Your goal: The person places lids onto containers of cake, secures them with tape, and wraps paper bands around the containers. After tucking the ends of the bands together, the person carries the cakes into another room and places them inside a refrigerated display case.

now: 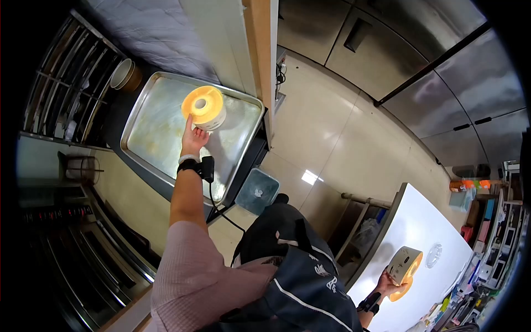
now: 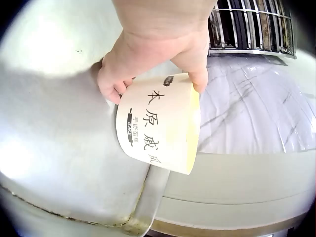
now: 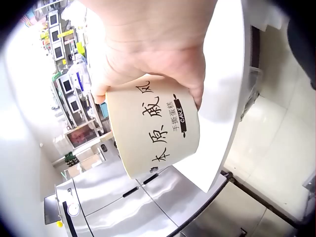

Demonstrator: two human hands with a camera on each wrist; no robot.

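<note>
My left hand grips a paper cake mould over a large metal baking tray. The mould has a yellow ring-shaped top around a pale central tube. In the left wrist view, dark characters run along its cream side, with the thumb at the yellow rim and curled fingers at the opposite end. Over the white table, my right hand holds a similar paper cake mould, tipped on its side. Its lettered wall, marked CAKE, faces the right wrist camera, with digits at both ends.
A round clear lid-like piece lies on the white table. Metal racks and stacked cups stand beyond the tray. A lidded bin sits on the floor by the tray stand. Steel cabinets line the far side.
</note>
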